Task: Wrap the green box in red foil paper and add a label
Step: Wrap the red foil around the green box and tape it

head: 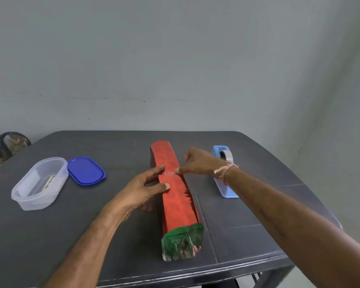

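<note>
Nearest to us, the green box (182, 243) shows its bare end at the front edge of the dark grey table (50, 235): shiny, crinkled green, folded in on itself with a seam down the middle. The box lies lengthwise down the middle of the table, running away from us. From just behind that end onward, red foil paper (176, 196) covers it, glossy and faintly gridded, with a ragged dark edge along its right side.

Farther along, our left hand (142, 191) rests against the left side of the wrapped box, fingers spread, thumb and forefinger pressing on the foil. Our right hand (197, 162), with a pale thread bracelet (224, 170) at the wrist, reaches in from the right, and its forefinger and thumb pinch one end of a clear strip of tape (169, 173) laid across the top of the foil between the two hands.

To the right, just beyond that wrist, stands a light blue tape dispenser (224, 190). Well to the left sit a clear oval plastic container (36, 183) with a printed label (48, 182) inside, and its blue lid (85, 170) lying flat beside it.
</note>
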Tool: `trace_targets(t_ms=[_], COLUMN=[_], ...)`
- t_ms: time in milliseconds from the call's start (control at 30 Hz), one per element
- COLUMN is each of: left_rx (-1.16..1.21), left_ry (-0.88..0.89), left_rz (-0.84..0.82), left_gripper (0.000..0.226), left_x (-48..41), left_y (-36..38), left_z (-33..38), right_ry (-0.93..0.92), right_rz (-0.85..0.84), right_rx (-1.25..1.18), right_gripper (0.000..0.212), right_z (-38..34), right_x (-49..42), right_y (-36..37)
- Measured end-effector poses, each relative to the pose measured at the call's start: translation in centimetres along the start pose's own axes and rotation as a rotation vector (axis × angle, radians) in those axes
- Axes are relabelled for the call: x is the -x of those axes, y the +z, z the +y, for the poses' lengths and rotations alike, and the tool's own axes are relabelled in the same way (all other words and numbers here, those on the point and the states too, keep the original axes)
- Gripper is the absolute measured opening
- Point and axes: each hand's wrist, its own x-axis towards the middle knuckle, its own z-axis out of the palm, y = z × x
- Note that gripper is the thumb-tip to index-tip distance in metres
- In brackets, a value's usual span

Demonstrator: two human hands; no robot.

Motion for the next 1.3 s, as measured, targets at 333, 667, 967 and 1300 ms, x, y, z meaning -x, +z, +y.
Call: trace_targets(t_ms=[333, 667, 967, 1300], left_rx=[0.003, 0.008, 0.040, 0.059], left_ry=[0.056, 0.037, 0.032, 0.012], left_rz=[0.037, 0.035, 0.018, 0.028], left_gripper=[0.060, 0.060, 0.062, 0.061], left_x=[0.6, 1.0, 1.3, 1.5], left_y=[0.6, 0.9, 1.2, 1.4], left_z=[0.3, 0.8, 1.1, 1.3], right_ry=[0.327, 0.500, 0.514, 0.431], right_rz=[0.595, 0.250, 0.317, 0.455], right_rx=[-0.176, -0.750, -1.027, -1.208], right_gripper=[0.045, 0.035, 0.022, 0.009], right_z=[11.6, 12.9, 12.1, 13.0], right_x=[3.9, 3.3, 4.5, 5.8], right_y=[-1.6, -2.8, -2.2, 1.1])
